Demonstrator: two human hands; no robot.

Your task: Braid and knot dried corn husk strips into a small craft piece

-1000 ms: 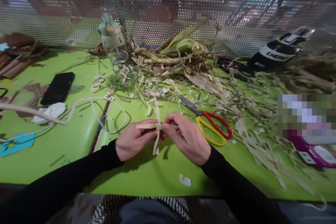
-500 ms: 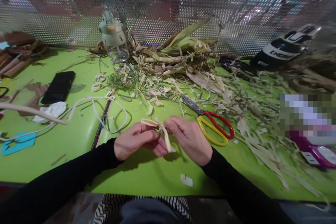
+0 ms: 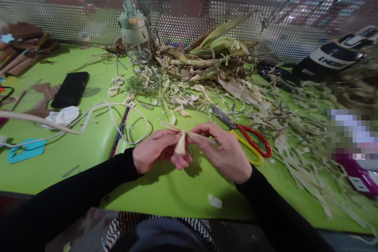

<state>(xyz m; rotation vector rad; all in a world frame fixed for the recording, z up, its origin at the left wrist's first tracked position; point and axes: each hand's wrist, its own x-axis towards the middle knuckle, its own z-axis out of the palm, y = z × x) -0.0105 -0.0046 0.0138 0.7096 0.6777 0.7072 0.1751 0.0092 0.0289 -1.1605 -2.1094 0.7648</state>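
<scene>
Husk piece (image 3: 180, 145) turned, left hand (image 3: 153, 149) and right hand (image 3: 225, 150) angled inward.

From my feed: mesh panel (image 3: 103, 19) behind table (image 3: 165, 197). Left side of table: phone (image 3: 71, 89), tissue (image 3: 63, 117) just in front, cable (image 3: 38, 120) running past it, cutout (image 3: 28, 150) nearer me. Back, left of centre: bottle (image 3: 136, 35); husk pile (image 3: 203, 61) right of it, flask (image 3: 327, 61) far right. Scraps (image 3: 183, 92) in front of pile, spreading right. Front centre: husk knot (image 3: 181, 143) between left hand (image 3: 155, 149) and right hand (image 3: 226, 149); scissors (image 3: 256, 141) just right, on table.
</scene>
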